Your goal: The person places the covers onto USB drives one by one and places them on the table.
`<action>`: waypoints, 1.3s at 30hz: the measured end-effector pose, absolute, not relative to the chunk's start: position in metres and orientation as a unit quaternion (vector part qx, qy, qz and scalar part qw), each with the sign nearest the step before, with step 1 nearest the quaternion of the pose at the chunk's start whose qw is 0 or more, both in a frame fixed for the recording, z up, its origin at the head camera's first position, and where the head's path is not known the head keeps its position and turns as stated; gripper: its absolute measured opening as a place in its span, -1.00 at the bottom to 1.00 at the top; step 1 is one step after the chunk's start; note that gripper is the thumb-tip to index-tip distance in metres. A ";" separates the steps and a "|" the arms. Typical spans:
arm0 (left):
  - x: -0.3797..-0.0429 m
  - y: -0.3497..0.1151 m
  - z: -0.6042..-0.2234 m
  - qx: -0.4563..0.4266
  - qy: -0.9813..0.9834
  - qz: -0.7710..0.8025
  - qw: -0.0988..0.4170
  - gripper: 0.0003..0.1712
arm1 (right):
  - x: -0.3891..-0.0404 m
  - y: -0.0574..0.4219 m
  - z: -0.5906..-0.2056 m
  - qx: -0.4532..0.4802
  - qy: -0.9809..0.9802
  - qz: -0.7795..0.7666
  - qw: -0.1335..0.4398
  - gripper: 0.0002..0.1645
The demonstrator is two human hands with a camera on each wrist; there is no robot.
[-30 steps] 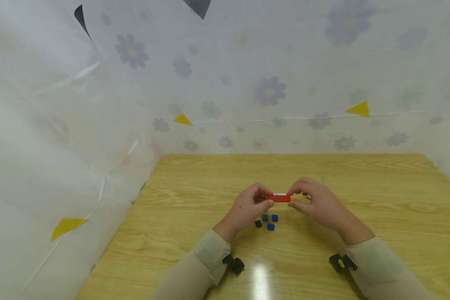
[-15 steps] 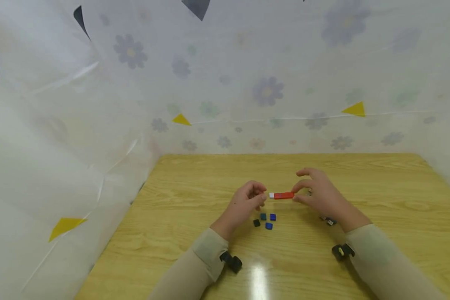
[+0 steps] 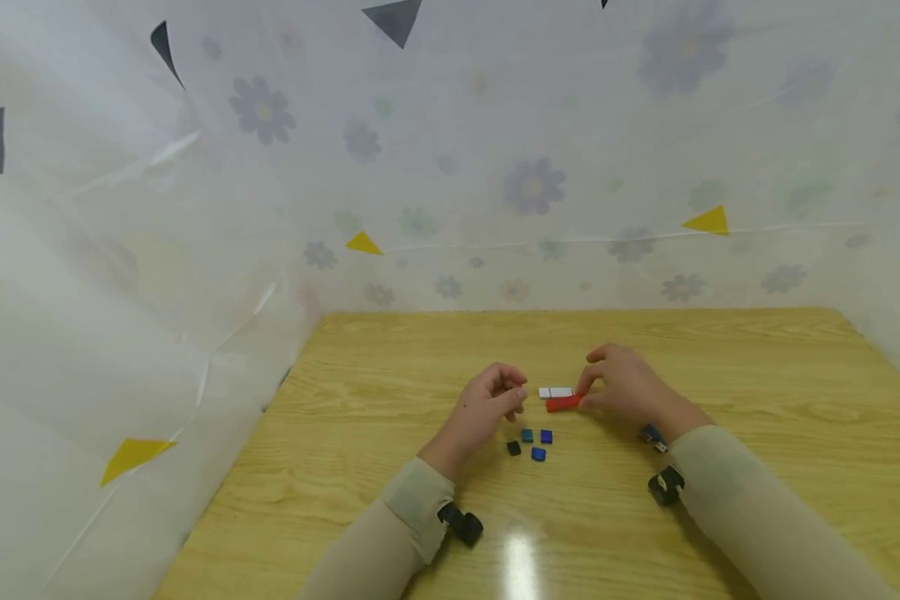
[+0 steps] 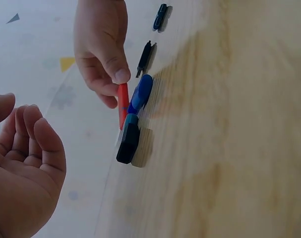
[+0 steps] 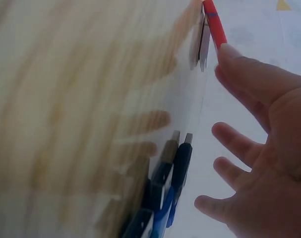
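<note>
My right hand [image 3: 622, 387] pinches one end of a red USB stick [image 3: 563, 403] between thumb and index finger; its other fingers are spread in the right wrist view. A dark band crosses the stick [image 5: 214, 22] near its far end. Just behind it lies a white stick [image 3: 555, 392] on the table. Left of both, my left hand [image 3: 489, 402] holds nothing, its fingers loosely curled and its thumb apart from them in the left wrist view. In front of the red stick lie several small caps, among them a teal one [image 3: 527, 435], a blue one [image 3: 538, 454] and a black one [image 3: 513, 448].
Beside my right wrist lie dark blue USB sticks [image 3: 654, 437] with bare metal plugs. The wooden table [image 3: 390, 358] meets a flowered plastic sheet [image 3: 450, 208] at the back. Another sheet hangs along the left side.
My left hand has let go of the red USB stick and drawn slightly left. My right hand has brought the stick nearer, uncovering the white one behind it.
</note>
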State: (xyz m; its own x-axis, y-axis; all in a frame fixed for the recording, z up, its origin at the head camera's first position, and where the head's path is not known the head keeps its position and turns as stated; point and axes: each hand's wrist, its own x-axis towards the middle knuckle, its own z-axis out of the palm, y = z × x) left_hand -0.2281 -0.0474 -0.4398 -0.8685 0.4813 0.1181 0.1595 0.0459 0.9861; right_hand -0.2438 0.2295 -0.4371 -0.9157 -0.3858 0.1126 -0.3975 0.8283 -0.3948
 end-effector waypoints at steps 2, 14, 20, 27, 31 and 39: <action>-0.229 -0.048 -0.441 0.225 0.714 0.652 0.121 -0.74 | -0.245 0.227 -0.437 0.198 -0.958 0.207 -0.004 -0.86; -0.229 -0.048 -0.441 0.223 0.717 0.649 0.123 -0.84 | -0.241 0.217 -0.433 0.188 -0.963 0.192 -0.034 -0.77; -0.229 -0.046 -0.440 0.213 0.720 0.648 0.126 -0.84 | -0.240 0.218 -0.431 0.196 -0.964 0.181 -0.014 -0.74; -0.231 -0.049 -0.437 0.201 0.728 0.642 0.134 -0.70 | -0.243 0.221 -0.432 0.193 -0.963 0.189 0.021 -0.75; -0.232 -0.054 -0.434 0.196 0.743 0.626 0.136 -0.67 | -0.238 0.227 -0.429 0.186 -0.958 0.215 0.033 -0.84; -0.233 -0.061 -0.432 0.217 0.778 0.572 0.143 -0.72 | -0.210 0.246 -0.403 0.137 -0.938 0.317 0.033 -0.79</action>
State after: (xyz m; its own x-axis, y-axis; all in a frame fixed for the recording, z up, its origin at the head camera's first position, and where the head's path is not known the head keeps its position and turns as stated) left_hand -0.2328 -0.0608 -0.4318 -0.8652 0.5007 0.0258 0.1744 0.2523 0.9518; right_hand -0.2097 0.2462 -0.4027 -0.9603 -0.2358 0.1489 -0.2778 0.7621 -0.5848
